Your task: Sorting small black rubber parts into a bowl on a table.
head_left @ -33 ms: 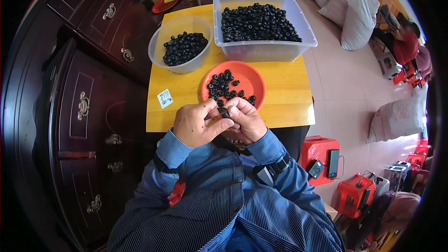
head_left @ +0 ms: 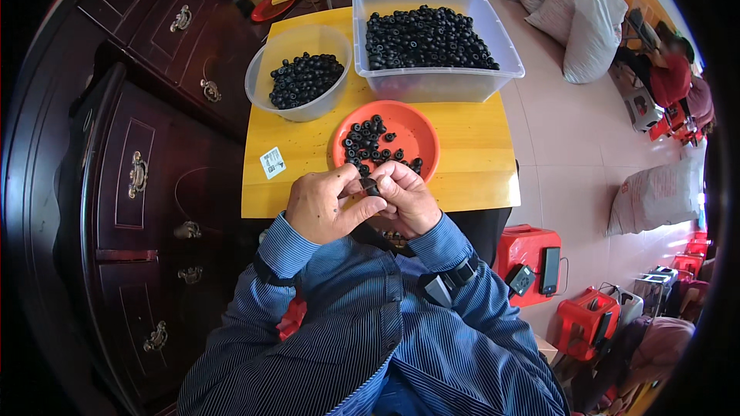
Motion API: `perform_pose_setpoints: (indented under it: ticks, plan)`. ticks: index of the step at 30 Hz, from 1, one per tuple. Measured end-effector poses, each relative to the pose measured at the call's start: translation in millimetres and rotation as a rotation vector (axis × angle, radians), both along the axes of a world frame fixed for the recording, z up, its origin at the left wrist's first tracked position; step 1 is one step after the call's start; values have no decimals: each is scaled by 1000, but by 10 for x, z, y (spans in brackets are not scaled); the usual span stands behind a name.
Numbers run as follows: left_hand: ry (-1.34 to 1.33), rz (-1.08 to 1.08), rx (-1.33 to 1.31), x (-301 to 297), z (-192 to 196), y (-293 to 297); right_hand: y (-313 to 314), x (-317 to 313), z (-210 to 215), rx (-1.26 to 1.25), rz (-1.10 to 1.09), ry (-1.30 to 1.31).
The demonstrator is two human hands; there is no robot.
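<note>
Close together at the near edge of the yellow table, both hands grip one small, round black part (head_left: 371, 186). My left hand (head_left: 324, 204) pinches it from the left with thumb and fingers. From the other side, my right hand (head_left: 408, 199) has its fingertips closed on it. Fingers cover much of the part, so its exact kind is unclear. Just beyond the fingers lies an orange-red plate (head_left: 420, 131) with several loose black ring-shaped parts (head_left: 366, 135) on it, some hidden by my hands.
A round clear tub (head_left: 258, 85) and a large clear bin (head_left: 432, 83), both holding black parts, stand farther back on the yellow table (head_left: 470, 154). Dark wooden drawers (head_left: 123, 185) rise on the left. On the right are a red stool (head_left: 524, 246), white sacks (head_left: 593, 31) and seated people.
</note>
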State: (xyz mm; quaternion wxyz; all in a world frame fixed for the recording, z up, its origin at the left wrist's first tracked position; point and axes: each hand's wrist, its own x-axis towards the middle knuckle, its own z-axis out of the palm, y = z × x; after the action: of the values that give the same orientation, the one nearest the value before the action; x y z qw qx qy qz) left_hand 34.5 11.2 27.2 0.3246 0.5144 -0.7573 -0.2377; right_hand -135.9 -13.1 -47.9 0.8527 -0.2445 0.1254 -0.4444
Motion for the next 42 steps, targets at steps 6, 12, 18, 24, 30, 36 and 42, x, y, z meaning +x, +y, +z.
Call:
perform_pose_setpoints:
  ticks: [6, 12, 18, 24, 30, 36, 42]
  plan:
    - [-49, 2, 2, 36, 6, 15, -9, -4, 28, -31, 25, 12]
    - [-89, -11, -37, 28, -26, 20, -4, -14, 54, -4, 23, 82]
    - [-20, -2, -56, 26, -151, 43, 0, -9, 31, -3, 30, 69]
    - [-36, 25, -53, 36, 6, 13, 10, 0, 36, 17, 28, 21]
    - [-44, -5, -68, 27, 4, 12, 16, -6, 36, -7, 37, 3]
    - [-73, -23, -75, 28, 15, 13, 21, -16, 41, -52, 28, 29]
    - [-97, -42, -58, 20, 57, 17, 25, -29, 55, -60, 33, 26]
